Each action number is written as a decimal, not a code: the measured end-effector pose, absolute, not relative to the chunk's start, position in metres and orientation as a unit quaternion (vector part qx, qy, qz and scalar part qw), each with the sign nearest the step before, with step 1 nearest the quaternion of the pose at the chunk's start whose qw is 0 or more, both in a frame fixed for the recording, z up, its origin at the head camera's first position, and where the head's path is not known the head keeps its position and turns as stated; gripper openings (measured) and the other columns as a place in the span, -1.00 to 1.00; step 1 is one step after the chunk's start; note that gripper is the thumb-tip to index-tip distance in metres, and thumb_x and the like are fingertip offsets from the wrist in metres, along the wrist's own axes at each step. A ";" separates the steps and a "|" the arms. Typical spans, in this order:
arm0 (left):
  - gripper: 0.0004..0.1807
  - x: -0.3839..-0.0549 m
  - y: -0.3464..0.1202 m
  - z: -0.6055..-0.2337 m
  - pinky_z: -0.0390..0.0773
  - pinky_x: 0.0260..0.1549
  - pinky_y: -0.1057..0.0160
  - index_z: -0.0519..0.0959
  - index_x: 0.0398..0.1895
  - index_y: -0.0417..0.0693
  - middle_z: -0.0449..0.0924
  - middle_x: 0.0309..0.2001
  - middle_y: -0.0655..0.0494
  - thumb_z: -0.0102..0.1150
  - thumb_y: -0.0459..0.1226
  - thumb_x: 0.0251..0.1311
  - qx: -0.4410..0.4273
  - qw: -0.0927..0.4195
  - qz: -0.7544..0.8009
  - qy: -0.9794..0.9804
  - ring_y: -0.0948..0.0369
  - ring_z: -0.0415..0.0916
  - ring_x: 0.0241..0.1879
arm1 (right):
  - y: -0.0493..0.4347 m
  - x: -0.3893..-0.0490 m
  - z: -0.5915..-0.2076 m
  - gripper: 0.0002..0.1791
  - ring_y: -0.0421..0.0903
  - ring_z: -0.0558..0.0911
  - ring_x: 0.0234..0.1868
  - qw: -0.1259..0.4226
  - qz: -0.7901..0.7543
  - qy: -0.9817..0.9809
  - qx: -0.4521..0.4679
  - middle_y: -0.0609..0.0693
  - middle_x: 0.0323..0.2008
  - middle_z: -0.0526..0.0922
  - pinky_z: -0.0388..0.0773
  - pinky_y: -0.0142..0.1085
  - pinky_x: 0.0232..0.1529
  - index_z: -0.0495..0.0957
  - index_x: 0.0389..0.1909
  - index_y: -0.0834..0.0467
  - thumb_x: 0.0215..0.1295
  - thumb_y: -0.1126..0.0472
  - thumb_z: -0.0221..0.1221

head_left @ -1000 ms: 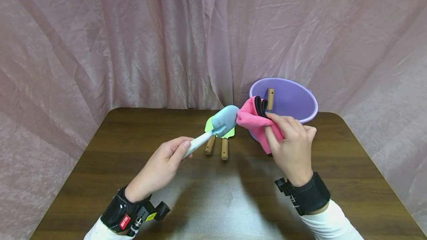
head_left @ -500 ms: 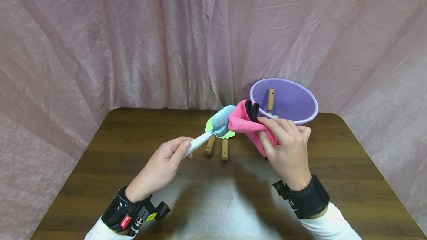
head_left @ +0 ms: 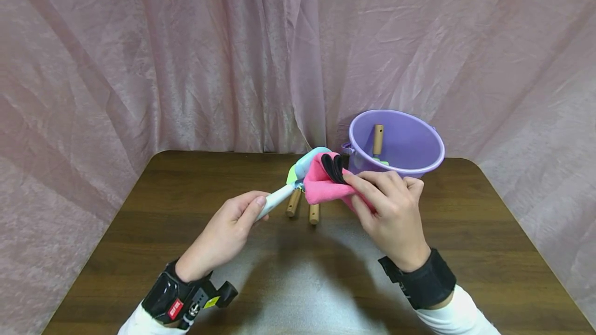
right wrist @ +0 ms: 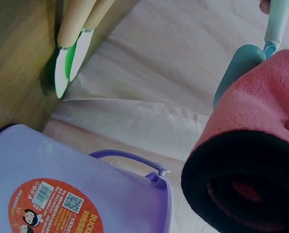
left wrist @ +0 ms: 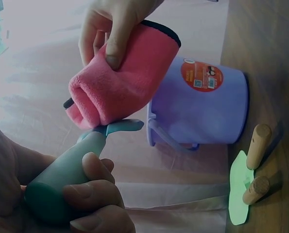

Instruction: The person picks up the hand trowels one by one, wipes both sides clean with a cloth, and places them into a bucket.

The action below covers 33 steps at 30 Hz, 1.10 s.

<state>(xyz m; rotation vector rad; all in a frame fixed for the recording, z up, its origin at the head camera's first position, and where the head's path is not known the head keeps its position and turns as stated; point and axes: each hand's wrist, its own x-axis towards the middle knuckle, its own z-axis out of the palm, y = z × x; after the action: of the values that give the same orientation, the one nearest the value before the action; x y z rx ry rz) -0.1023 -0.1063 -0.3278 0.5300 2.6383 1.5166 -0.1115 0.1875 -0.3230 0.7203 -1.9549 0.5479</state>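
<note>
My left hand [head_left: 230,226] grips the pale handle of a light blue hand trowel [head_left: 274,201], its blade raised toward the back of the table. The right hand [head_left: 393,211] pinches a folded pink cloth [head_left: 321,185] with black edging. In the head view the cloth overlaps much of the trowel's blade. Seen from the left wrist, the pink cloth [left wrist: 120,82] lies against the trowel's neck, thumb on its side. From the right wrist, part of the blue blade [right wrist: 239,68] shows beside the cloth, and the rest is hidden behind it.
Two small green tools with wooden handles [head_left: 293,203] lie on the dark wooden table [head_left: 195,180] beyond the hands. A purple bucket [head_left: 358,163] stands at the back right, with another wooden-handled tool [head_left: 378,139] inside. A pink curtain [head_left: 209,66] hangs behind the table.
The right hand has moved the pink cloth left and toward me, so it now covers more of the trowel blade. The left hand and trowel have stayed still.
</note>
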 end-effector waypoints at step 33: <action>-0.62 -0.103 -0.107 -0.328 0.41 -0.36 0.16 0.60 -0.03 -0.04 0.53 -0.33 0.15 -0.19 -0.04 0.57 0.179 0.018 0.490 0.853 0.10 0.40 -0.33 | 0.191 -0.115 -0.327 -0.65 0.05 0.57 -0.19 0.473 0.206 -0.807 0.287 0.01 -0.18 0.70 0.10 0.13 -0.22 0.73 0.00 0.03 0.16 0.27 0.34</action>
<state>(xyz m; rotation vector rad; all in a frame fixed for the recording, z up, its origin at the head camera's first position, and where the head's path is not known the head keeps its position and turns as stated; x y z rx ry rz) -0.1028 -0.1073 -0.3284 0.5546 2.6507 1.5219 -0.1146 0.1911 -0.3271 0.7015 -1.9760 0.5047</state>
